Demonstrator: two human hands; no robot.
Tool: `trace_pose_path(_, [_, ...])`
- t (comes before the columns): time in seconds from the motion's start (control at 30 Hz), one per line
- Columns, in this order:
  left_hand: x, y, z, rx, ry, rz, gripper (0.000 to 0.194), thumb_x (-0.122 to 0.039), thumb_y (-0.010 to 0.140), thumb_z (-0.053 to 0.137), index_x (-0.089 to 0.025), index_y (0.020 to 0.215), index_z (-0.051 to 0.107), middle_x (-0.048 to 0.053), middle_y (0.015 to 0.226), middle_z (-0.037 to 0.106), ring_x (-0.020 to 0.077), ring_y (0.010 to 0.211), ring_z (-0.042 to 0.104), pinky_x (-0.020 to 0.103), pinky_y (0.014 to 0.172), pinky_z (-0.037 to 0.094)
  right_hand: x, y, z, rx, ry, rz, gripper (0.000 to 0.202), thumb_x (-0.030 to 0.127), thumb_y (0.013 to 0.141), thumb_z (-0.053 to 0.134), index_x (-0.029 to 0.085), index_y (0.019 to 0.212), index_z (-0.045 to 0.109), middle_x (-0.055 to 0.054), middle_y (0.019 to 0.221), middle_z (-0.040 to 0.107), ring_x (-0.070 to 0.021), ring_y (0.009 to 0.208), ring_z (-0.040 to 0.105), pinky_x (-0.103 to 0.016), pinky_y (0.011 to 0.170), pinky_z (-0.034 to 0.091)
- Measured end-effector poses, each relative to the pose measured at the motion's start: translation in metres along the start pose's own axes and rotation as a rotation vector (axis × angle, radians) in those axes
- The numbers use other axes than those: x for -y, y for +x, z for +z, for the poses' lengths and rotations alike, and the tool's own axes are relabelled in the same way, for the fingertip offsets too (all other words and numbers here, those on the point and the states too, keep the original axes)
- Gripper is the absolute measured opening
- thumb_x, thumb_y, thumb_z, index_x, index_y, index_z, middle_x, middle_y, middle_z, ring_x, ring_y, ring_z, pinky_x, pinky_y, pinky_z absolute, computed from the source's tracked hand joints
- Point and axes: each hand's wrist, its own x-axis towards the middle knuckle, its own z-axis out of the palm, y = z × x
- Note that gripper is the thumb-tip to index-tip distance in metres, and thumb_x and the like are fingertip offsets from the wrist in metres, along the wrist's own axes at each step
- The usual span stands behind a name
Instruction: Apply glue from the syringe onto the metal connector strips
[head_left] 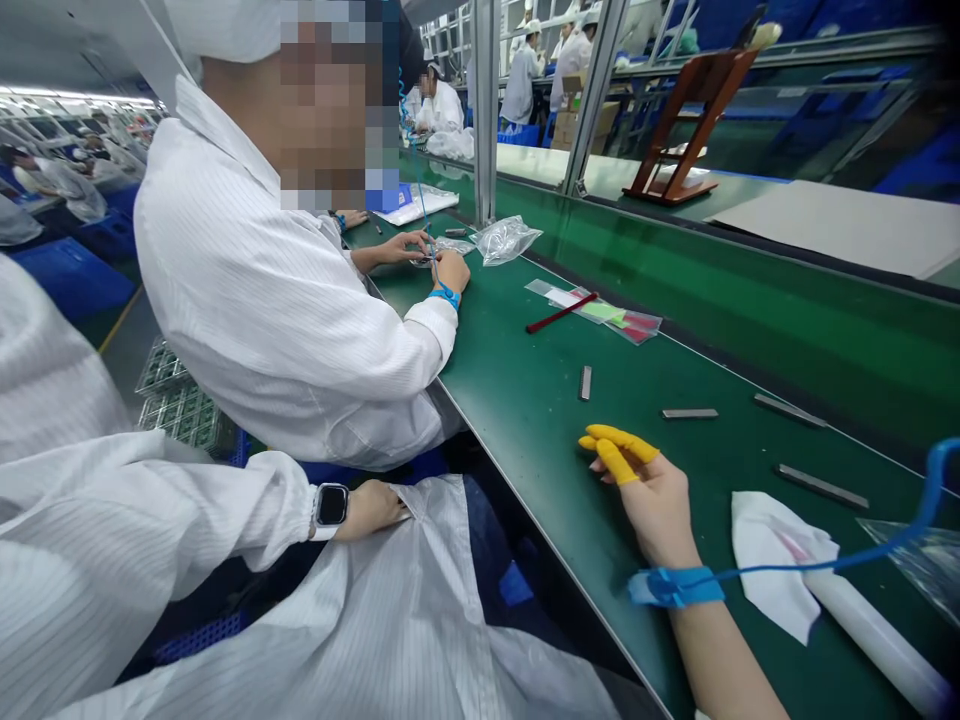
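My left hand (369, 511), with a smartwatch (331, 505) on its wrist, is closed on a fold of the white coat (420, 570) over my lap. Above the green table, my right hand (649, 480) wears yellow finger cots (617, 462). Its thumb and fingers are drawn together, with nothing visible between them. A blue wrist strap (675, 587) with a coiled cord circles that wrist. Beyond the fingertips lies a short grey metal bar (585, 383). Further bars lie to the right, among them one bar (689, 413) and a longer bar (821, 486).
At left, a co-worker in a white coat (285, 300) handles something small near a clear plastic bag (506, 240). Labelled plastic strips (600, 310) and a dark red stick (561, 313) lie mid-table. A white cloth (780, 560) and a white roll (877, 640) are beside my right forearm.
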Motion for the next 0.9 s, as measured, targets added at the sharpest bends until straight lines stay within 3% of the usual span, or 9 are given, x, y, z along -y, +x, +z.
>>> trace_pose_path(0.07, [0.001,-0.008,0.001,0.015,0.003,-0.076,0.029,-0.034,0.094,0.055,-0.010,0.109,0.060,0.005,0.108,0.061,0.0214,0.093,0.062,0.036,0.079,0.055,0.001,0.000,0.000,0.005,0.007,0.003,0.056,0.064,0.061,0.073,0.016,0.090,0.071,-0.009,0.074,0.070,-0.0172,0.058,0.061,-0.028,0.048,0.048])
trace_pose_path(0.17, [-0.012,-0.018,-0.013,0.057,-0.034,-0.129,0.026,-0.033,0.094,0.054,-0.008,0.095,0.062,0.002,0.091,0.062,0.0158,0.079,0.063,0.029,0.070,0.054,0.001,-0.001,0.001,0.018,0.017,0.002,0.055,0.063,0.062,0.073,0.016,0.090,0.070,-0.009,0.073,0.069,-0.0168,0.058,0.061,-0.028,0.048,0.049])
trace_pose_path(0.3, [-0.050,-0.016,-0.036,0.165,-0.233,-0.066,0.026,-0.030,0.088,0.064,-0.010,0.072,0.059,-0.004,0.067,0.057,0.0119,0.062,0.058,0.023,0.057,0.050,0.004,-0.001,0.003,0.040,0.026,-0.010,0.054,0.063,0.064,0.071,0.016,0.091,0.070,-0.008,0.074,0.070,-0.0159,0.057,0.060,-0.027,0.049,0.049])
trace_pose_path(0.4, [-0.079,0.002,-0.036,0.204,-0.482,0.025,0.022,-0.022,0.082,0.066,-0.011,0.066,0.055,-0.005,0.061,0.055,0.0097,0.058,0.058,0.022,0.059,0.048,0.013,-0.004,0.002,0.058,0.018,-0.039,0.053,0.064,0.068,0.068,0.016,0.092,0.070,-0.009,0.076,0.071,-0.0155,0.056,0.060,-0.027,0.048,0.049])
trace_pose_path(0.6, [-0.121,0.060,0.003,0.283,-0.927,0.194,0.013,-0.026,0.067,0.067,-0.016,0.075,0.064,0.000,0.063,0.063,0.0130,0.058,0.060,0.023,0.058,0.046,0.051,-0.043,-0.025,0.022,-0.080,-0.192,0.045,0.059,0.078,0.063,0.022,0.103,0.069,-0.008,0.095,0.071,-0.0195,0.078,0.065,-0.031,0.066,0.057])
trace_pose_path(0.67, [-0.131,0.072,0.022,0.350,-1.011,0.217,0.017,-0.029,0.067,0.068,-0.016,0.078,0.067,0.002,0.064,0.064,0.0143,0.058,0.061,0.023,0.057,0.046,0.061,-0.064,-0.034,-0.021,-0.215,-0.298,0.050,0.053,0.071,0.073,0.024,0.111,0.066,-0.008,0.102,0.070,-0.0215,0.086,0.065,-0.033,0.074,0.058])
trace_pose_path(0.73, [-0.139,0.079,0.042,0.433,-1.058,0.227,0.019,-0.029,0.066,0.071,-0.015,0.078,0.068,0.003,0.065,0.064,0.0154,0.057,0.061,0.024,0.057,0.046,0.069,-0.083,-0.039,-0.080,-0.334,-0.328,0.040,0.046,0.070,0.076,0.024,0.103,0.069,-0.007,0.095,0.072,-0.0217,0.082,0.067,-0.033,0.073,0.058])
trace_pose_path(0.8, [-0.143,0.083,0.062,0.490,-1.098,0.240,0.019,-0.029,0.066,0.074,-0.014,0.077,0.069,0.004,0.066,0.064,0.0156,0.058,0.060,0.024,0.057,0.045,0.073,-0.097,-0.044,-0.122,-0.351,-0.260,0.024,0.043,0.074,0.072,0.022,0.086,0.072,-0.006,0.082,0.072,-0.0201,0.070,0.068,-0.030,0.065,0.059])
trace_pose_path(0.9, [-0.148,0.083,0.090,0.456,-1.202,0.291,0.023,-0.035,0.071,0.078,-0.017,0.082,0.068,0.002,0.077,0.065,0.0148,0.071,0.060,0.023,0.066,0.045,0.077,-0.110,-0.050,-0.162,-0.240,-0.075,0.029,0.049,0.074,0.071,0.020,0.078,0.072,-0.008,0.074,0.072,-0.0204,0.063,0.067,-0.028,0.057,0.058])
